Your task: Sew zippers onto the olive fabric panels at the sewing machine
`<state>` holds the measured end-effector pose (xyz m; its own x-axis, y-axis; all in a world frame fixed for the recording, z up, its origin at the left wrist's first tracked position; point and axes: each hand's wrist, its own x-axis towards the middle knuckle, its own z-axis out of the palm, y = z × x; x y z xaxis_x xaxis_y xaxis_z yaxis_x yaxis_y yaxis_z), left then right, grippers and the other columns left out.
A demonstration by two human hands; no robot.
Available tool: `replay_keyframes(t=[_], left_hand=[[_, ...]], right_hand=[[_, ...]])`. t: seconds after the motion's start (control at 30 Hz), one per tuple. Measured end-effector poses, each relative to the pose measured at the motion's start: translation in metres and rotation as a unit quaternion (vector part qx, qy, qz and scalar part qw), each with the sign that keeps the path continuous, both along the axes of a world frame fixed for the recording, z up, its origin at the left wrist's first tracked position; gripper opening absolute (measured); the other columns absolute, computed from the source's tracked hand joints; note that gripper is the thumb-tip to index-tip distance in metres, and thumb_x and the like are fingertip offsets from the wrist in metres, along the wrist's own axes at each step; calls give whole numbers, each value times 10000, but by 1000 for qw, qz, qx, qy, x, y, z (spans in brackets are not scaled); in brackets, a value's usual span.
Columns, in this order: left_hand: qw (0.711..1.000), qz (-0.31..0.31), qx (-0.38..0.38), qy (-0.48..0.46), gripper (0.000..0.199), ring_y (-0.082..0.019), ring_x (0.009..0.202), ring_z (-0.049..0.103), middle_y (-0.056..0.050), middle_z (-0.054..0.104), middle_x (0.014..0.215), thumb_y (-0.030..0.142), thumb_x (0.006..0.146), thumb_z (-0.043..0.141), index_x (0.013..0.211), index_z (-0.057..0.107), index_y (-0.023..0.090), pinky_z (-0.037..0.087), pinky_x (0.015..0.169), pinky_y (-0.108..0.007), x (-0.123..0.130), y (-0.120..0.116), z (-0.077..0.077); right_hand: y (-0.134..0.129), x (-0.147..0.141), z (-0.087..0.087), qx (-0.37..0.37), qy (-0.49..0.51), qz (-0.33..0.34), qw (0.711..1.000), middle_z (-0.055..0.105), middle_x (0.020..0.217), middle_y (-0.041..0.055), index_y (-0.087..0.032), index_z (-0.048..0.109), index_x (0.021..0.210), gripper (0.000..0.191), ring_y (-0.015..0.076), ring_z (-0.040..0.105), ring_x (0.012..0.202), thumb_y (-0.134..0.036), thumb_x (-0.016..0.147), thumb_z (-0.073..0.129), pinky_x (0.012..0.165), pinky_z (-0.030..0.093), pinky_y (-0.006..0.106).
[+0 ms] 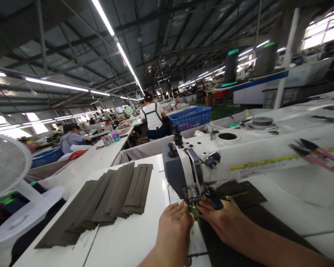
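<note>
At a sewing machine (183,170), my two hands meet close under the needle and presser foot. My left hand (174,224) is on the left of the foot, its fingers bent and pressed together; what they pinch is hidden. On the right, my right hand (225,218) presses on a dark fabric panel (217,246), fingertips close to the foot and partly hidden by machine parts. The panel runs from the foot toward me and under my right forearm. Another dark piece (246,193) with small holes lies behind that hand.
Overlapping dark strips (111,196) lie on the white table at left, beside a white fan (8,167). Pink-handled snips (323,155) rest on the machine arm. Thread cones (231,68) stand behind. Co-workers (153,118) and a blue crate (190,118) are farther off.
</note>
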<state>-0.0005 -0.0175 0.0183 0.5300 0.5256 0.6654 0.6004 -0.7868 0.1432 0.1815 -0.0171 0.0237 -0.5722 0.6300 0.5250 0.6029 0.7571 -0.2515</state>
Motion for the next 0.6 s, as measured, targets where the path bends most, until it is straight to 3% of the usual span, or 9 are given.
replay_keyframes(t=[0.13,0.2,0.3,0.37,0.43,0.5,0.6], left_hand=[[1000,7,-28,-11,214,-198,875,659,-67,697,880,74,840,439,796,611,193,518,798,-345,-2,1,-1],[998,27,-51,-22,222,-206,872,646,-71,686,903,75,838,430,787,612,193,513,792,-361,-4,-1,1],[988,104,-112,-27,237,-230,872,606,-93,646,940,86,832,426,927,621,181,505,778,-404,-6,-11,8],[977,146,-156,-14,278,-259,919,568,-110,611,991,121,817,487,1066,596,177,486,799,-446,-4,-22,13],[971,145,-192,-1,377,-300,1015,516,-124,567,1092,182,753,629,1127,582,193,441,860,-492,0,-37,17],[965,127,-228,-7,487,-326,1082,467,-116,532,1160,224,643,765,1103,606,219,395,909,-509,5,-55,19],[948,129,-288,-41,462,-293,1023,491,-78,565,1075,198,545,843,966,654,227,398,890,-459,9,-83,20]], right_hand=[[3,-2,-6,48,-16,-63,997,677,942,93,-157,626,972,294,189,633,886,-71,833,382,820,497,328],[5,0,-15,94,-45,-126,986,675,948,147,-109,634,974,236,260,631,901,-171,842,448,866,469,461],[1,8,-31,139,-94,-196,966,637,1050,221,-44,625,1031,431,357,578,1011,-407,821,529,896,403,584],[-13,14,-38,166,-111,-216,956,582,1163,223,-45,600,1096,532,370,510,1114,-492,828,492,891,405,579],[-36,20,-40,200,-116,-226,946,528,1243,215,-47,548,1174,584,360,459,1174,-517,845,442,883,410,555],[-62,23,-38,223,-119,-231,940,507,1267,214,-34,443,1279,647,348,461,1175,-515,848,424,873,411,528],[-96,21,-41,241,-114,-215,939,529,1239,220,-19,225,1401,767,344,515,1113,-499,837,422,840,414,508]])
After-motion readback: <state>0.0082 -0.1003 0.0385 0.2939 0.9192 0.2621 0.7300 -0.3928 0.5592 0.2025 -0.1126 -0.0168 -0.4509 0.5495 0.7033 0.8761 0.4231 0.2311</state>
